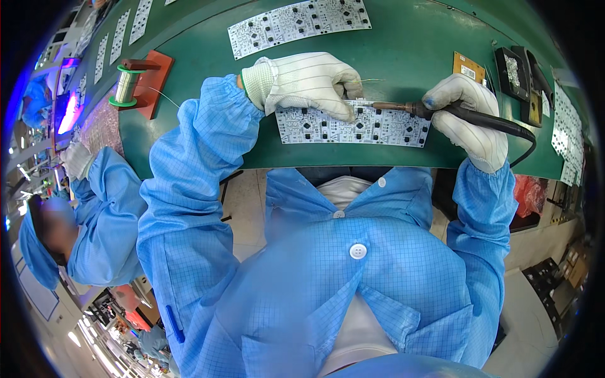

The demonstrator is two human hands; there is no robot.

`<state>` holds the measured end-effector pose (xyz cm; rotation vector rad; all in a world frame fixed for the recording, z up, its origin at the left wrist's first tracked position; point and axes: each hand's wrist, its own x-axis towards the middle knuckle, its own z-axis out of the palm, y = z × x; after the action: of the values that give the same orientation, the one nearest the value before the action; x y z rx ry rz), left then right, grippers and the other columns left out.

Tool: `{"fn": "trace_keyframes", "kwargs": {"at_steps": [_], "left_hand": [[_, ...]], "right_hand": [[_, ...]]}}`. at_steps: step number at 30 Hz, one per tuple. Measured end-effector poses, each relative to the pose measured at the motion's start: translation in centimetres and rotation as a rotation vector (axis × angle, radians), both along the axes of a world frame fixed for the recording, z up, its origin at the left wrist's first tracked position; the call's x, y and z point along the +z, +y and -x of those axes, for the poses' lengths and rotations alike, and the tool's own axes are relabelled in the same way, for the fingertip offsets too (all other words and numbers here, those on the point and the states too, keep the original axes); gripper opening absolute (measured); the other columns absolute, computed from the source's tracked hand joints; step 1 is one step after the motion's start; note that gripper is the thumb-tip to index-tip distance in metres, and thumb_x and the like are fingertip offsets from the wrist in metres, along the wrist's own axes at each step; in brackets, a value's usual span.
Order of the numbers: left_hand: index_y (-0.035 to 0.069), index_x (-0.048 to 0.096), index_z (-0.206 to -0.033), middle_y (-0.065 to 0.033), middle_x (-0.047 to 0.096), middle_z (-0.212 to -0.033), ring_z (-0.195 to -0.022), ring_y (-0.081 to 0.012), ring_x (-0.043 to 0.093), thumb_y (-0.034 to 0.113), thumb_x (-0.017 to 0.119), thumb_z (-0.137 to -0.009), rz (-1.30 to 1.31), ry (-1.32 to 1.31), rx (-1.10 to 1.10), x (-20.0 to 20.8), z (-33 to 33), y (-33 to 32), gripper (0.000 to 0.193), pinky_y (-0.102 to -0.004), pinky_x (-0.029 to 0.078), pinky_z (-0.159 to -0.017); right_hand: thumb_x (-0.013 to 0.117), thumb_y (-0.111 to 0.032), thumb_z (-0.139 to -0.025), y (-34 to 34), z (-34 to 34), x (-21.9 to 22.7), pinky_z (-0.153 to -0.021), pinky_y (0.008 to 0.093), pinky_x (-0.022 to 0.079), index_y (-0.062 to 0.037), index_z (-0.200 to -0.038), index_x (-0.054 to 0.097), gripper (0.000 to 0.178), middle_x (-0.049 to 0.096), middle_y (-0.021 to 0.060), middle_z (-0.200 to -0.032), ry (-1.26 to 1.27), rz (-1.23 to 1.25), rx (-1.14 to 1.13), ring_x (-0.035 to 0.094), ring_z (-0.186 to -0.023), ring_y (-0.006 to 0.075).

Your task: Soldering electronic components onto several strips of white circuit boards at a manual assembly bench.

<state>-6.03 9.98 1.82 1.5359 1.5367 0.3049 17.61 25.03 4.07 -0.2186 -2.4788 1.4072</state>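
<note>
Below the table (189,135) edge, much of the view is filled by a blue coat (353,277), so the floor is mostly hidden. On the green table just beyond, a white board (384,129) with small black parts is laid flat. Its left end is pressed down by the gloved left hand (309,82), curled with fingers closed on a thin wire (372,80) that is hard to make out. The right hand (469,116) is closed around an iron (454,113), whose tip is set at the board's top edge. Farther right, a black holder (513,72) with something pale inside is seen, its contents unclear. At far left a spool (126,87) sits on a red stand (154,82). Another board (296,25) lies farther back. A co-worker's sleeve (104,214) is cut off at the left.
</note>
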Motion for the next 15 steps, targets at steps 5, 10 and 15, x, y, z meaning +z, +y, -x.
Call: {"fn": "trace_keyframes", "kwargs": {"at_steps": [5, 10, 15], "left_hand": [[0.000, 0.066, -0.105, -0.0115, 0.068, -0.087, -0.080, -0.0223, 0.065, 0.040, 0.076, -0.074, -0.038, -0.010, -0.004, -0.1, 0.0, -0.1, 0.051, -0.0320, 0.052, -0.074], [0.003, 0.068, -0.100, -0.0058, 0.061, -0.075, -0.069, -0.0166, 0.056, 0.032, 0.076, -0.075, -0.084, -0.032, -0.004, 0.0, 0.2, -0.2, 0.040, -0.0292, 0.047, -0.064], [0.001, 0.068, -0.103, -0.0080, 0.062, -0.077, -0.070, -0.0180, 0.058, 0.034, 0.078, -0.073, -0.097, 0.006, 0.008, 0.5, 0.1, -0.1, 0.046, -0.0302, 0.047, -0.064]], "right_hand": [[0.060, -0.011, -0.069, 0.3, -1.0, -0.3, -0.063, 0.0295, 0.044, -0.0010, -0.087, 0.059, 0.021, 0.060, 0.0093, -0.080, 0.043, -0.036, -0.011, 0.055, -0.068, 0.0163], [0.058, -0.008, -0.077, 1.3, -4.3, -0.3, -0.062, 0.0256, 0.044, 0.0022, -0.091, 0.061, 0.018, 0.061, 0.0070, -0.084, 0.037, 0.145, -0.410, 0.057, -0.068, 0.0131], [0.058, -0.009, -0.086, 2.7, -8.4, -1.2, -0.056, 0.0214, 0.041, 0.0014, -0.101, 0.062, 0.018, 0.060, 0.0080, -0.074, 0.232, 0.210, -0.773, 0.053, -0.062, 0.0096]]}}
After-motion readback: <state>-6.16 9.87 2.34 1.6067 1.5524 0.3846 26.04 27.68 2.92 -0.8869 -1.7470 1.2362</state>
